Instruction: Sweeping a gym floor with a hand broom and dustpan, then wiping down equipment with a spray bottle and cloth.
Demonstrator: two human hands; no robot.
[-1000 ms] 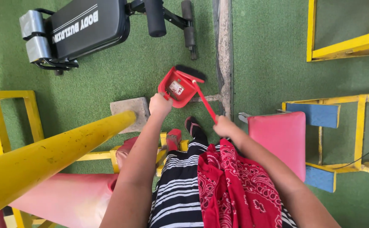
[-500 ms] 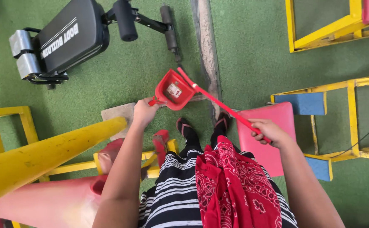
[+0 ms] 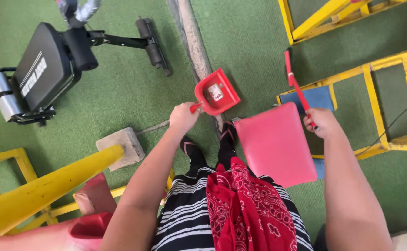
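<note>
Our left hand [image 3: 183,116] grips the dustpan [image 3: 216,92] low over the turf [image 3: 120,93]; our right hand [image 3: 321,122] clasps the brush [image 3: 296,86], lifted aside; sweeping looks paused, emptying remains.

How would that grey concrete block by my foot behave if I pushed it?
The concrete block looks solid and squat, so it is probably heavy for its size. Sitting flat on the green turf, it would likely drag rather than roll or tip.
</note>
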